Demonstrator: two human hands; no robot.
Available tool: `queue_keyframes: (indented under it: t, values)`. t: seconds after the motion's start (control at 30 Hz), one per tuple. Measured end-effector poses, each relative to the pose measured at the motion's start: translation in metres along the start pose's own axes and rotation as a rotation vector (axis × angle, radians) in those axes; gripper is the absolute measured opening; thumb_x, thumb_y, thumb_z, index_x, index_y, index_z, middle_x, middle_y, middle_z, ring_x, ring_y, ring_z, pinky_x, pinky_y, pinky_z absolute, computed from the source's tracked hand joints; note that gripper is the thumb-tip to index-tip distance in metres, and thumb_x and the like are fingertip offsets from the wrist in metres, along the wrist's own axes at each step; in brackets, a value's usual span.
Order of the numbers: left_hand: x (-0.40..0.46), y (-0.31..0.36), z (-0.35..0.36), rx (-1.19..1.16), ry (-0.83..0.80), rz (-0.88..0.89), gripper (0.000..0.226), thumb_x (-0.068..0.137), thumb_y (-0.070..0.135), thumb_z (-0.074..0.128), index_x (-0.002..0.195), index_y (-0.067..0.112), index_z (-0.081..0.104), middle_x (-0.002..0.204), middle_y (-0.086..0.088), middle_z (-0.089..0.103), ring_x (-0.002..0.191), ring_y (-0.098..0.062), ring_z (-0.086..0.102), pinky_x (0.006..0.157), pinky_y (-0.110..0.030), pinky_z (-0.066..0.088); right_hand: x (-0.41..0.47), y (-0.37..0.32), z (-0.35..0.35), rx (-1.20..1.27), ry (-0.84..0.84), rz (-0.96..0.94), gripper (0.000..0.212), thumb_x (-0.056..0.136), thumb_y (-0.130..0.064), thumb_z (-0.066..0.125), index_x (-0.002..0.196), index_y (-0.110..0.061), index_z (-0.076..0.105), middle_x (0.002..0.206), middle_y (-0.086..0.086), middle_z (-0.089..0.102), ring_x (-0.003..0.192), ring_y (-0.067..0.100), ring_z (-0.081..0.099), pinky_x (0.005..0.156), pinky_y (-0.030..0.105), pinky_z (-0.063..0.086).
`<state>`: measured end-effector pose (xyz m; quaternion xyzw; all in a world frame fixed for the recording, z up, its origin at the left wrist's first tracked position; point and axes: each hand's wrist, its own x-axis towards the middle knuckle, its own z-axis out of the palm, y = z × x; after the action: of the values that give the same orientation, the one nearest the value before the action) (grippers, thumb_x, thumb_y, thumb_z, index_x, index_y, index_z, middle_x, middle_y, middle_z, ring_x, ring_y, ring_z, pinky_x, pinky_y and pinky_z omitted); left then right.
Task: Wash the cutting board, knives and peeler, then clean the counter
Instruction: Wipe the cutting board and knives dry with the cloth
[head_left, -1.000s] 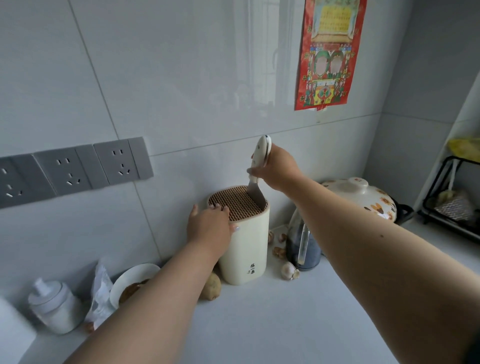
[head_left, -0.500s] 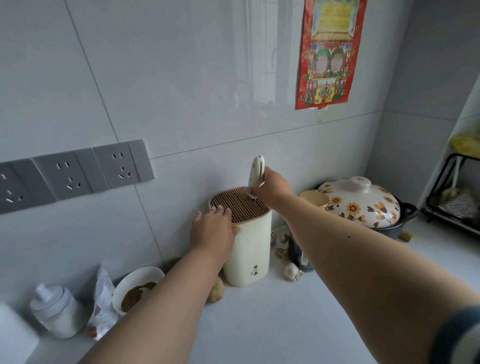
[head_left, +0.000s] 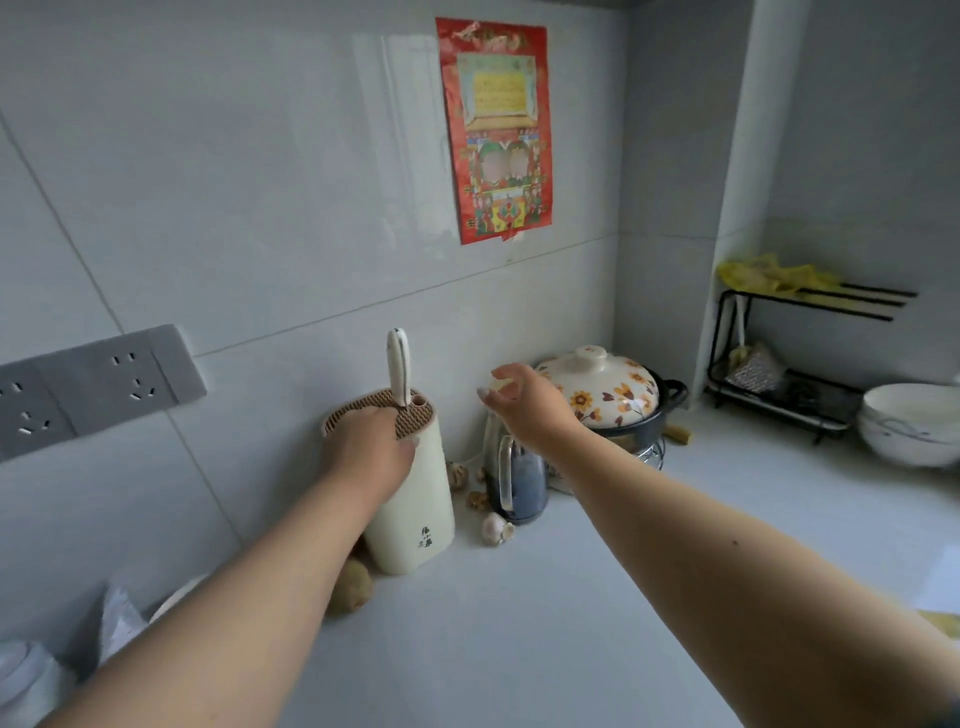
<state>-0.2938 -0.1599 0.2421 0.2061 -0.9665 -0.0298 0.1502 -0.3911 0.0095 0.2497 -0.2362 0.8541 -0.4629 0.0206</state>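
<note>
Knife (head_left: 398, 366) blade is out of my sight, sunk in the cream knife block (head_left: 410, 499), so I see only the pale, slim handle standing upright from the ribbed brown top near its right edge. My left forearm covers the block's lower left side and part of a brownish lump (head_left: 350, 587) at its foot that I cannot identify; a white bag and another object at the lower left are cut off by the frame. My left hand (head_left: 371, 452) rests over the block's top rim, its grip wrapped around the block just beside the handle. My right hand (head_left: 524, 402) hangs in the air to the right of the knife, apart from it, fingers loose and holding nothing, above a dark jug (head_left: 519, 480). A flowered pot (head_left: 602, 389) sits behind on the white surface (head_left: 519, 623).
</note>
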Motion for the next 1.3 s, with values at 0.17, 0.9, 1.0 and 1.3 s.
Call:
queue_keyframes:
  t: [0.17,0.9,1.0,1.3]
  values:
    - [-0.027,0.091,-0.013,-0.200,-0.053,0.126,0.036,0.095,0.043,0.048,0.114,0.018,0.065,0.110,-0.005,0.069,0.104,-0.029,0.062,0.089,-0.038,0.050,-0.023,0.013,-0.044,0.080,0.141,0.034,0.042,0.093,-0.041,0.058,0.125,-0.015,0.054,0.114,0.007,0.065,0.106,0.023,0.062,0.091,0.034,0.049]
    - [-0.117,0.407,0.053,-0.551,-0.476,0.524,0.014,0.088,0.031,0.064,0.096,0.022,0.070,0.096,0.003,0.070,0.093,-0.014,0.063,0.082,-0.026,0.050,-0.214,0.202,-0.279,0.564,0.656,0.409,0.023,0.100,-0.026,0.049,0.095,-0.006,0.060,0.067,0.006,0.063,0.063,0.019,0.057,0.066,0.035,0.048]
    - [-0.140,0.455,0.064,-0.540,-0.538,0.548,0.016,0.088,0.033,0.063,0.098,0.022,0.069,0.095,0.004,0.068,0.091,-0.013,0.062,0.079,-0.025,0.049,-0.244,0.244,-0.309,0.584,0.731,0.515,0.024,0.101,-0.026,0.047,0.089,-0.008,0.059,0.065,0.007,0.061,0.057,0.018,0.053,0.056,0.029,0.042]
    - [-0.216,0.572,0.115,-0.436,-0.710,0.517,0.027,0.087,0.038,0.061,0.087,0.011,0.068,0.086,-0.005,0.070,0.084,-0.024,0.066,0.075,-0.032,0.054,-0.334,0.356,-0.386,0.545,0.906,0.778,0.029,0.099,-0.031,0.046,0.087,-0.009,0.060,0.068,0.009,0.061,0.058,0.021,0.051,0.062,0.034,0.040]
